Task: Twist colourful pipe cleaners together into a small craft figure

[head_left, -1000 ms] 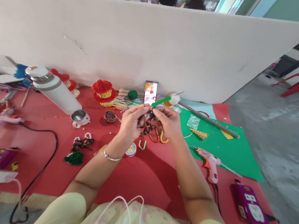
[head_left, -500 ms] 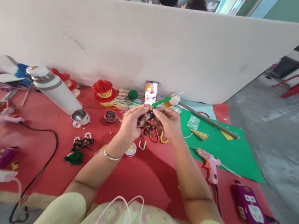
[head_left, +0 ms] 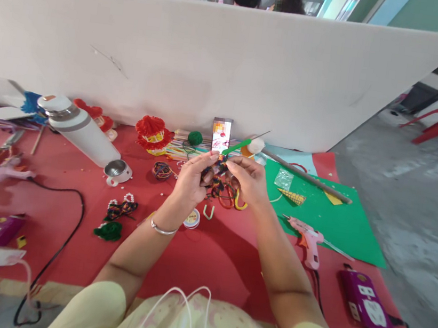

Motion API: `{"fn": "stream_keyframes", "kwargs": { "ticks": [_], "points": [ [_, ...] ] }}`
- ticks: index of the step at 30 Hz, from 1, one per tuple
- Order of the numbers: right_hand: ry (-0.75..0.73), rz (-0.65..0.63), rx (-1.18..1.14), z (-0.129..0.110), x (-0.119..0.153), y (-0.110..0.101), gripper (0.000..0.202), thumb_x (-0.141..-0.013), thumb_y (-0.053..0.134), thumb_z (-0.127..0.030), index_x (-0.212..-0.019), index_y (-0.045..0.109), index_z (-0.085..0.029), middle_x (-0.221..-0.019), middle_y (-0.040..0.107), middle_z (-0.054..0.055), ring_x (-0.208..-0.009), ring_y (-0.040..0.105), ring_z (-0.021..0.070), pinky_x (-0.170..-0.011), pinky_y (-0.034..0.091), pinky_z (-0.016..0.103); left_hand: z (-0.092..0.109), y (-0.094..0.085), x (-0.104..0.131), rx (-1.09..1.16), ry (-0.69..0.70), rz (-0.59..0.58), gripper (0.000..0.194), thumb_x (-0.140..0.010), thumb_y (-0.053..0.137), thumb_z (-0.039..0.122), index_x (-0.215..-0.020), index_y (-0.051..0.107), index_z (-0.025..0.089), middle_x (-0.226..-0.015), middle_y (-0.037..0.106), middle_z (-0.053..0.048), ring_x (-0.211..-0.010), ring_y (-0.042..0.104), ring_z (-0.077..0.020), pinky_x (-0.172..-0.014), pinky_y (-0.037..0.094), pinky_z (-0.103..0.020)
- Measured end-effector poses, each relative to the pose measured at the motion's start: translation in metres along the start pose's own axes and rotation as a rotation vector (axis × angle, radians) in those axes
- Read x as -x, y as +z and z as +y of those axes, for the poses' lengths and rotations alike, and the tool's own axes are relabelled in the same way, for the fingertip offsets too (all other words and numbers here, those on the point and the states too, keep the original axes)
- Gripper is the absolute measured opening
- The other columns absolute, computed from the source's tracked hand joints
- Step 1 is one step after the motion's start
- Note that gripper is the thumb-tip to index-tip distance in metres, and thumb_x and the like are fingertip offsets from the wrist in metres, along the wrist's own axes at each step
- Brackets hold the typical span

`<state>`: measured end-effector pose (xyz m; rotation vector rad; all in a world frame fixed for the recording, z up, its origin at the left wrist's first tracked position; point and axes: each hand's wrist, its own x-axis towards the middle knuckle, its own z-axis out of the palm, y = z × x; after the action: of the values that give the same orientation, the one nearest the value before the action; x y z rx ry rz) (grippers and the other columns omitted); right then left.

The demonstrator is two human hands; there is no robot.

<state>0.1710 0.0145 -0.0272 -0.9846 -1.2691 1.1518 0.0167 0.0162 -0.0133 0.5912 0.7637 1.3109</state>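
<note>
Both hands meet above the middle of the table around a dark yarn piece [head_left: 220, 172] flecked with orange and yellow. My left hand [head_left: 195, 174] is closed on it, thumb and forefinger at its upper edge. My right hand [head_left: 250, 179] has thumb and forefinger pinched at the other side of the piece. Just above the fingertips, a green-handled tool with a thin metal shaft [head_left: 237, 147] slants up to the right; which hand steadies it, if either, I cannot tell. Behind stands a lit phone [head_left: 222, 135]. Scissors with red and yellow handles [head_left: 240, 200] lie partly hidden below.
A white flask [head_left: 86, 133] and steel-lined cup [head_left: 118, 172] stand left. Pink glue guns lie at left [head_left: 10, 173] and right [head_left: 308, 240], with purple power strips [head_left: 366, 299] near the front. Green sheet [head_left: 340, 223] covers the right side. A white panel [head_left: 216, 61] rises behind.
My fingertips have drawn slightly apart, and more of the dark yarn shows between them. The green-handled tool has barely shifted.
</note>
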Motion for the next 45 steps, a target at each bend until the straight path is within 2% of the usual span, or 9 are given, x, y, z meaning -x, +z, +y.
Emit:
{"fn": "stream_keyframes", "kwargs": {
  "ticks": [6,10,15,18,21,25,33,42,45],
  "points": [
    [-0.028,-0.003,-0.028,0.001,-0.001,0.002,0.032,-0.083,0.084,-0.056,-0.084,0.079,-0.024,-0.069,0.072,-0.001,-0.06,0.061,0.0131,-0.056,0.046,0.028,0.0,0.001,0.001,0.001,0.0,0.01,0.032,-0.063,0.094,0.026,-0.088,0.078,0.014,-0.064,0.061,0.006,-0.038,0.036,0.0008,-0.037,0.01,-0.019],
    [-0.043,0.002,-0.031,0.001,-0.002,0.002,0.03,-0.084,0.084,-0.053,-0.079,0.078,-0.024,-0.067,0.07,-0.002,-0.059,0.058,0.012,-0.057,0.047,0.028,0.0,0.001,0.002,-0.002,-0.012,0.004,0.03,-0.064,0.092,0.026,-0.088,0.078,0.014,-0.063,0.06,0.006,-0.039,0.035,0.0002,-0.037,0.01,-0.019],
    [-0.057,0.017,0.014,-0.002,-0.002,0.002,0.032,-0.082,0.083,-0.054,-0.076,0.075,-0.024,-0.066,0.068,-0.002,-0.059,0.056,0.0124,-0.057,0.046,0.029,0.006,0.001,0.002,0.078,-0.151,-0.019,0.027,-0.066,0.09,0.019,-0.087,0.073,0.016,-0.062,0.057,0.009,-0.038,0.031,0.0011,-0.036,0.011,-0.017],
    [-0.098,0.02,0.039,-0.002,0.0,0.003,0.031,-0.084,0.082,-0.053,-0.077,0.075,-0.023,-0.067,0.069,-0.002,-0.061,0.058,0.0126,-0.06,0.047,0.029,0.01,0.002,0.001,0.138,-0.246,0.007,0.027,-0.067,0.088,0.012,-0.084,0.068,0.016,-0.058,0.053,0.01,-0.036,0.029,0.0014,-0.035,0.011,-0.015],
    [-0.121,0.027,0.035,-0.001,0.002,0.004,0.028,-0.085,0.082,-0.049,-0.078,0.074,-0.023,-0.068,0.069,-0.002,-0.061,0.059,0.0119,-0.06,0.046,0.029,0.011,0.002,0.001,0.167,-0.281,0.023,0.026,-0.068,0.087,0.01,-0.084,0.067,0.016,-0.056,0.051,0.011,-0.035,0.029,0.0013,-0.034,0.012,-0.014],
    [-0.133,0.02,0.018,-0.002,0.001,0.004,0.031,-0.084,0.083,-0.052,-0.077,0.074,-0.023,-0.066,0.069,-0.003,-0.059,0.06,0.0118,-0.06,0.047,0.028,0.009,0.002,0.001,0.162,-0.263,0.002,0.026,-0.068,0.088,0.013,-0.083,0.067,0.016,-0.055,0.049,0.012,-0.035,0.03,0.0008,-0.033,0.014,-0.014],
    [-0.144,0.029,0.005,0.0,-0.001,0.004,0.035,-0.086,0.083,-0.055,-0.073,0.073,-0.023,-0.064,0.069,-0.003,-0.059,0.058,0.0116,-0.059,0.046,0.028,0.002,0.002,0.004,0.067,-0.066,-0.031,0.026,-0.066,0.09,0.02,-0.086,0.075,0.012,-0.06,0.058,0.009,-0.036,0.036,0.0023,-0.033,0.016,-0.013],
    [-0.175,0.033,0.03,0.006,-0.001,0.003,0.031,-0.089,0.08,-0.048,-0.073,0.07,-0.023,-0.064,0.066,-0.004,-0.059,0.057,0.011,-0.057,0.044,0.027,0.006,0.003,0.005,0.081,-0.111,-0.023,0.026,-0.067,0.089,0.017,-0.087,0.073,0.013,-0.064,0.059,0.009,-0.037,0.033,0.0026,-0.034,0.015,-0.014],
    [-0.218,0.094,0.104,0.004,0.002,0.006,0.026,-0.09,0.079,-0.045,-0.077,0.071,-0.023,-0.066,0.066,-0.004,-0.059,0.056,0.0108,-0.056,0.043,0.026,0.006,0.003,0.004,0.1,-0.148,-0.036,0.023,-0.069,0.087,0.016,-0.084,0.07,0.015,-0.063,0.056,0.01,-0.037,0.031,0.0021,-0.034,0.014,-0.014]
  ]
}}
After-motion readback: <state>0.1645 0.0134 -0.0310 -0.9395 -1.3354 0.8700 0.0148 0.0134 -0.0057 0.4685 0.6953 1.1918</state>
